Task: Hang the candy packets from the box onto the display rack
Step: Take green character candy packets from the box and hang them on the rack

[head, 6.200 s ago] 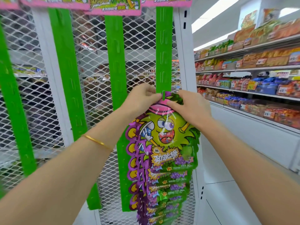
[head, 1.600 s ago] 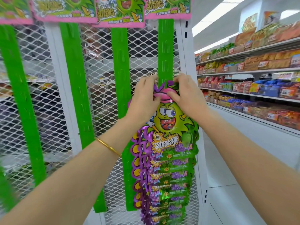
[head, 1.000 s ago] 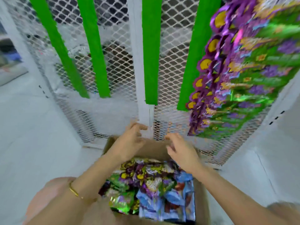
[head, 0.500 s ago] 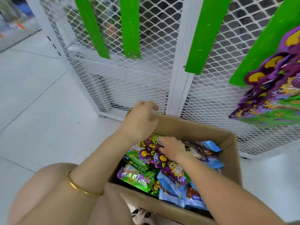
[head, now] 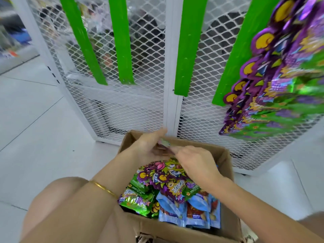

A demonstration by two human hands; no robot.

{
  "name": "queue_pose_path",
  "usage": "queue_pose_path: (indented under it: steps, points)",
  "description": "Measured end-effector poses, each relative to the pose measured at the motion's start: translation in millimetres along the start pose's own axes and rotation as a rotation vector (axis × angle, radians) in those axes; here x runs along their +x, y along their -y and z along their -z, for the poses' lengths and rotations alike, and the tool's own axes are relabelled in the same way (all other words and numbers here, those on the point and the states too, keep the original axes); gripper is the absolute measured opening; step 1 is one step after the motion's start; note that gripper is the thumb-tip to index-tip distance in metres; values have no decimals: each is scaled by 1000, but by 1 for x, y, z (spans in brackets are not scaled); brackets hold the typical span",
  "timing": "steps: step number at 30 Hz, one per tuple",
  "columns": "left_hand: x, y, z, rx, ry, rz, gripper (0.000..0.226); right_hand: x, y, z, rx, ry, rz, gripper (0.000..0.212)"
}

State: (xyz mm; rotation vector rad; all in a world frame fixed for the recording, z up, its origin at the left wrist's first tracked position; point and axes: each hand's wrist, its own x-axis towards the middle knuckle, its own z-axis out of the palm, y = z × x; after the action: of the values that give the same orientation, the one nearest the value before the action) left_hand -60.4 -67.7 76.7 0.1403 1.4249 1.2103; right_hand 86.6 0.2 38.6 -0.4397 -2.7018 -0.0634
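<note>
Gripping one candy packet (head: 164, 144) over the far end of the cardboard box (head: 226, 156), with left hand (head: 149, 146) curled round it and right hand (head: 196, 163) pinching its near edge; packet mostly hidden and blurred. Noting loose packets (head: 163, 178) piled in the box, just beside the foot of the white mesh display rack (head: 140, 106). Seeing hung packets (head: 280, 88) stacked down the rightmost green strip (head: 235, 58).

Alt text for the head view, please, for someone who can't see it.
The left hand and right hand meet over an open cardboard box of candy packets, something shiny between them; grip unclear. Behind it stands a white mesh rack whose rightmost green strip holds hung packets.
</note>
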Motion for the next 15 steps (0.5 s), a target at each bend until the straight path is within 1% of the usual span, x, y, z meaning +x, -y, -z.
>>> queue_pose_path:
  steps: [1, 2, 3, 4, 5, 6, 9, 10, 13, 14, 15]
  points:
    - [-1, 1, -5, 17, -9, -48, 19, -4, 1, 10, 18, 52, 34, 33]
    - [-3, 2, -10, 70, -28, -89, 19, -7, 0, 20, 45, 122, 29, 30]
    - [-5, 2, -15, 132, -36, -128, 23, -9, -3, 32, 106, 214, -28, 42]
    - [-9, 1, -18, 209, -27, -173, 23, -14, -9, 41, 174, 263, -100, 58]
    - [-15, -1, -21, 285, -8, -209, 24, -19, -16, 51, 225, 296, -172, 68]
    - [-21, -4, -24, 346, 19, -232, 25, -23, -24, 61, 274, 264, -210, 70]
    - [-36, -17, -36, 556, 84, -297, 28, -22, -48, 96, 301, -15, -308, 55]
    - [-44, -24, -43, 622, 111, -318, 30, -18, -55, 109, 288, -62, -326, 53]
    - [-67, -48, -69, 801, 212, -432, 29, -4, -70, 151, 315, -94, -368, 61]
    - [-75, -57, -79, 858, 252, -474, 27, -1, -73, 167, 376, -91, -392, 58]
    - [-83, -67, -89, 889, 296, -506, 28, 3, -74, 185, 461, -80, -423, 49]
